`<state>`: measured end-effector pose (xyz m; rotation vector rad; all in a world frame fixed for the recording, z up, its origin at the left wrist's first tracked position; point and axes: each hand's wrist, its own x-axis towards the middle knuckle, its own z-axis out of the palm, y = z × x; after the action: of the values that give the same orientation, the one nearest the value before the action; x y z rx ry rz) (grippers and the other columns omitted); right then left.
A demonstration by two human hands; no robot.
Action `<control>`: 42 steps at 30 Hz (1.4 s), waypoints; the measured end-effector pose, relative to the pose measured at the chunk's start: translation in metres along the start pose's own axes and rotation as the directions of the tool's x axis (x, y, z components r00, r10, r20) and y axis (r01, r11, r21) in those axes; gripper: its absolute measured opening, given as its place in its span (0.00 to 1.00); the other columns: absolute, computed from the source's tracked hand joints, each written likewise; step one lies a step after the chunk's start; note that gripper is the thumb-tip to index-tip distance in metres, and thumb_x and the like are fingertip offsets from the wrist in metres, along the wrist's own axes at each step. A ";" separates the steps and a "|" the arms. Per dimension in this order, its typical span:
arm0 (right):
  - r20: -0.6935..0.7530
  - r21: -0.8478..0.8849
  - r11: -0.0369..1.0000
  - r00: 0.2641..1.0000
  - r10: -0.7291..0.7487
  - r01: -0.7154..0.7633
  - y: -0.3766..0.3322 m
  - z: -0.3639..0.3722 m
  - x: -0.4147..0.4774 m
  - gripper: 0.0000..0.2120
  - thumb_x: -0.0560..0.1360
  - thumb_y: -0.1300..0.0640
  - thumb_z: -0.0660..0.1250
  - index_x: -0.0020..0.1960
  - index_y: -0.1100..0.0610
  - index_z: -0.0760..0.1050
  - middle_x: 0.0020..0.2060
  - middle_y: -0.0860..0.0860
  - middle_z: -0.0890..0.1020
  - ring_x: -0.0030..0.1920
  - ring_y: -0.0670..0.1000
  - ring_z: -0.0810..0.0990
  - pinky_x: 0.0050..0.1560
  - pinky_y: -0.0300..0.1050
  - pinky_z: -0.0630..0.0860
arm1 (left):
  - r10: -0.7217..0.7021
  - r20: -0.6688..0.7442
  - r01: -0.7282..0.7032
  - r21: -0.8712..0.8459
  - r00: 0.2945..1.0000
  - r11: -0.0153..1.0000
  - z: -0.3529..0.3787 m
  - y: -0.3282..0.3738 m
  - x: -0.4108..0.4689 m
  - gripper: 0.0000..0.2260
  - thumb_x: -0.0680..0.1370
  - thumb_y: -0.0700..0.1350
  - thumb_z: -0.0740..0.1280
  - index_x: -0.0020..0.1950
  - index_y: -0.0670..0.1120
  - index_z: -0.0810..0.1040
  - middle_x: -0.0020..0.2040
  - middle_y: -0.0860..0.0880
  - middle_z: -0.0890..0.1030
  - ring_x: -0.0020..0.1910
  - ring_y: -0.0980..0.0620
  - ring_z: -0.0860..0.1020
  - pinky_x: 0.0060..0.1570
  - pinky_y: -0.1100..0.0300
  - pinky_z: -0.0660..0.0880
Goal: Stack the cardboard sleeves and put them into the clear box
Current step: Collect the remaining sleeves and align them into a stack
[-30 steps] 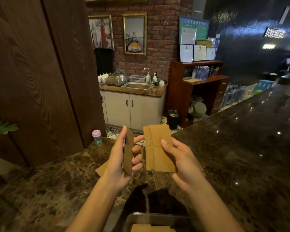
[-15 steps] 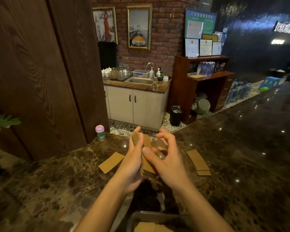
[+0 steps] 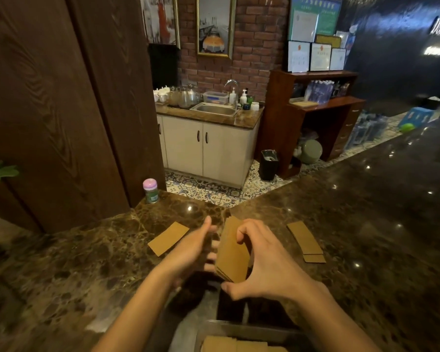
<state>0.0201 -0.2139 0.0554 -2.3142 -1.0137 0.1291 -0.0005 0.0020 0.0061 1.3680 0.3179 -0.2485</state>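
Note:
A stack of brown cardboard sleeves (image 3: 233, 252) stands tilted above the dark marble counter, pinched top and bottom by my right hand (image 3: 267, 265). My left hand (image 3: 191, 252) is blurred, its fingers spread against the stack's left side. One loose sleeve (image 3: 168, 238) lies flat on the counter to the left. Two more overlapping sleeves (image 3: 306, 242) lie to the right. The clear box (image 3: 214, 329) sits at the bottom edge with sleeves (image 3: 236, 345) inside; only its far part shows.
A small jar with a pink lid (image 3: 151, 190) stands near the counter's far edge by the wooden wall (image 3: 61, 110). The counter (image 3: 366, 224) runs off to the right. Beyond it are a sink cabinet (image 3: 208, 143) and a wooden shelf (image 3: 313, 115).
The sleeve from my left hand has joined the right hand's stack. Both hands dropped lower toward the counter. My left hand has loosened to an open palm beside the stack.

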 end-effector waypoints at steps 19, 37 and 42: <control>-0.002 0.104 0.980 0.986 0.169 -0.168 0.049 0.012 0.007 0.37 0.57 0.30 0.79 0.56 0.33 0.60 0.56 0.34 0.68 0.56 0.33 0.67 0.46 0.38 0.68 | 0.053 -0.458 0.393 0.811 0.887 0.432 -0.117 -0.009 0.101 0.25 0.74 0.56 0.78 0.63 0.43 0.78 0.62 0.43 0.81 0.61 0.42 0.79 0.53 0.52 0.77; -0.190 0.038 0.999 0.982 -0.014 0.021 0.016 -0.053 0.035 0.38 0.56 0.29 0.79 0.57 0.34 0.60 0.62 0.30 0.65 0.63 0.33 0.66 0.52 0.38 0.69 | 0.398 -0.095 -0.407 -0.100 0.912 0.908 0.009 0.075 -0.009 0.16 0.80 0.34 0.71 0.67 0.44 0.80 0.53 0.41 0.89 0.51 0.45 0.88 0.43 0.57 0.84; -0.156 -0.142 0.983 0.977 -0.142 0.120 -0.002 -0.065 0.025 0.40 0.57 0.29 0.78 0.59 0.37 0.60 0.69 0.35 0.59 0.69 0.37 0.58 0.65 0.38 0.61 | 0.464 -0.140 -0.464 0.036 0.875 0.885 0.038 0.085 -0.027 0.10 0.81 0.40 0.72 0.62 0.45 0.82 0.48 0.41 0.90 0.47 0.44 0.89 0.40 0.56 0.84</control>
<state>0.0567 -0.2267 0.1130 -2.3216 -1.1141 -0.1862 0.0074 -0.0200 0.1006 1.4236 0.0995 0.2538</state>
